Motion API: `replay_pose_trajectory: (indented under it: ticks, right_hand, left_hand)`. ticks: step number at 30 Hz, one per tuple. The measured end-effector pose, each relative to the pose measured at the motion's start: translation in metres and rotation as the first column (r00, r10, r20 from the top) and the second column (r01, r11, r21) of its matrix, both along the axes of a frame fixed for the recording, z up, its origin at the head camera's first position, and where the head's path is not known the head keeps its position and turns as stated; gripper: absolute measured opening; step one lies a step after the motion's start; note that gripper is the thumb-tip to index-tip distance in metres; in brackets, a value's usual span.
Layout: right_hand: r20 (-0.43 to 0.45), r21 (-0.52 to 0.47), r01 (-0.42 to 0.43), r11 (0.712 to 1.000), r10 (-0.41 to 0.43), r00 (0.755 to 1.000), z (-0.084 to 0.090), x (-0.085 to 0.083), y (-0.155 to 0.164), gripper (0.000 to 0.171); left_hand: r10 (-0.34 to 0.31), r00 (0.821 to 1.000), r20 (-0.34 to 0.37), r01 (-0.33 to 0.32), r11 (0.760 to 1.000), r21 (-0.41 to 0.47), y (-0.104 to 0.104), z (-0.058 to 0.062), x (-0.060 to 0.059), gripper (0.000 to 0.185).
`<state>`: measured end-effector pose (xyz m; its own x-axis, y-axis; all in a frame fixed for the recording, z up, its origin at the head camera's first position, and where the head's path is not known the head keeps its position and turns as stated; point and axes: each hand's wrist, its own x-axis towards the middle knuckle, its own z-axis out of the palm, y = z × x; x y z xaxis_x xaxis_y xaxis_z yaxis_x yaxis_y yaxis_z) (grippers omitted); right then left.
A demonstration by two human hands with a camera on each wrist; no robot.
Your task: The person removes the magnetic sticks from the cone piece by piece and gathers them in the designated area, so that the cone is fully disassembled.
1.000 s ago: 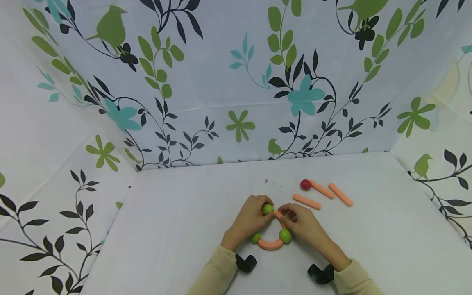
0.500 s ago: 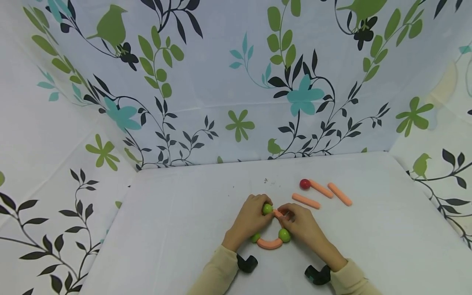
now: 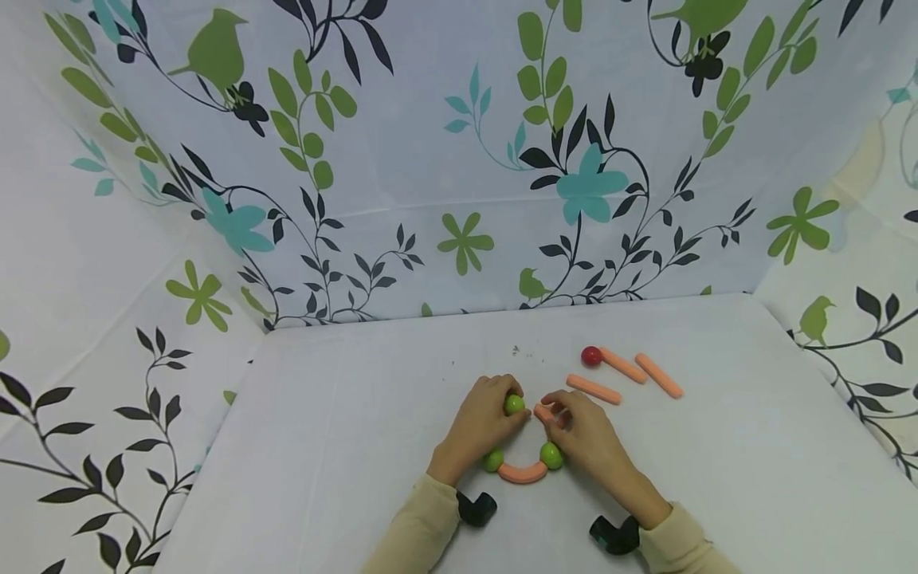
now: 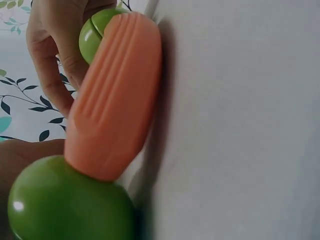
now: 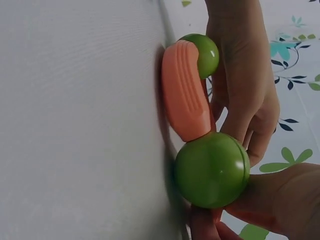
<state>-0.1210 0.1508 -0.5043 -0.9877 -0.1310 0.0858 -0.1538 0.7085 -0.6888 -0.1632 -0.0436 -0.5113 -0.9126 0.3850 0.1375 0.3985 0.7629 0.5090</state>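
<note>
On the white table, a green ball (image 3: 492,460), a curved orange stick (image 3: 522,472) and another green ball (image 3: 551,455) form a joined arc. My left hand (image 3: 484,418) grips a third green ball (image 3: 514,404) at the arc's far side. A second orange stick (image 3: 543,413) is pinched between my right hand's (image 3: 588,434) thumb and fingers, its end apart from the third ball. Up close in the left wrist view, the arc's orange stick (image 4: 117,95) has ridges along its side. The right wrist view shows its near ball (image 5: 212,170) by my right thumb.
Farther back to the right lie a red ball (image 3: 591,356) with an orange stick (image 3: 622,365) at its side, a separate orange stick (image 3: 659,376) and another orange stick (image 3: 594,389). A patterned cloth (image 3: 402,159) hangs behind the table (image 3: 358,446).
The third green ball, in my left hand, has shifted slightly left. A gap now shows between it and the orange stick my right hand pinches; earlier they met.
</note>
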Motion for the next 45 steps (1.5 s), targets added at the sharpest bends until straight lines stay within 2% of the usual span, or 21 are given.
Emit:
replay_pose_trajectory:
  ticks: [6,11,15,18,24,26,28,31,33,35,38,42,45]
  right_hand:
    - [-0.036,0.042,-0.053,0.998,0.055,0.998,-0.004,-0.002,0.001,0.020]
    - [-0.062,0.039,-0.197,0.980,0.199,0.978,-0.006,-0.005,0.012,0.014]
    - [-0.082,0.093,-0.323,0.942,0.330,0.940,-0.005,-0.008,0.025,0.016]
    - [-0.110,0.156,-0.394,0.906,0.413,0.904,-0.003,-0.013,0.034,0.017]
    - [-0.169,0.245,-0.505,0.828,0.549,0.818,-0.004,-0.021,0.047,0.023]
    - [-0.183,0.263,-0.532,0.805,0.583,0.791,-0.004,-0.024,0.050,0.027]
    - [-0.191,0.269,-0.557,0.786,0.610,0.769,-0.004,-0.025,0.053,0.029]
    - [-0.190,0.260,-0.590,0.764,0.639,0.745,-0.003,-0.025,0.057,0.032]
    - [-0.188,0.257,-0.602,0.756,0.650,0.737,-0.002,-0.025,0.059,0.033]
    - [-0.181,0.252,-0.614,0.748,0.660,0.729,-0.001,-0.024,0.060,0.032]
    - [-0.189,0.255,-0.634,0.730,0.681,0.708,0.000,-0.023,0.060,0.031]
    - [-0.209,0.247,-0.654,0.715,0.698,0.685,-0.002,-0.022,0.059,0.029]
    - [-0.231,0.255,-0.638,0.727,0.687,0.689,-0.004,-0.021,0.059,0.027]
  left_hand:
    - [0.010,1.000,0.028,-0.009,0.999,-0.032,-0.005,0.002,0.000,0.027]
    - [-0.008,0.999,0.053,0.012,0.997,-0.081,-0.013,0.003,0.002,0.031]
    - [-0.052,0.997,0.055,0.058,0.991,-0.124,-0.020,0.008,0.004,0.046]
    - [-0.074,0.997,0.025,0.077,0.985,-0.158,-0.026,0.012,0.008,0.052]
    - [-0.117,0.989,-0.088,0.094,0.968,-0.232,-0.037,0.017,0.025,0.042]
    - [-0.166,0.978,-0.123,0.133,0.961,-0.242,-0.040,0.018,0.030,0.038]
    - [-0.237,0.959,-0.152,0.195,0.949,-0.249,-0.041,0.019,0.034,0.033]
    - [-0.360,0.914,-0.186,0.308,0.916,-0.257,-0.043,0.020,0.038,0.026]
    - [-0.429,0.885,-0.183,0.377,0.889,-0.260,-0.043,0.020,0.040,0.022]
    - [-0.476,0.864,-0.166,0.426,0.865,-0.265,-0.042,0.020,0.041,0.021]
    - [-0.508,0.852,-0.129,0.459,0.842,-0.284,-0.042,0.019,0.043,0.021]
    - [-0.521,0.845,-0.116,0.464,0.825,-0.323,-0.042,0.017,0.045,0.015]
    - [-0.523,0.843,-0.126,0.459,0.821,-0.340,-0.042,0.017,0.047,0.013]
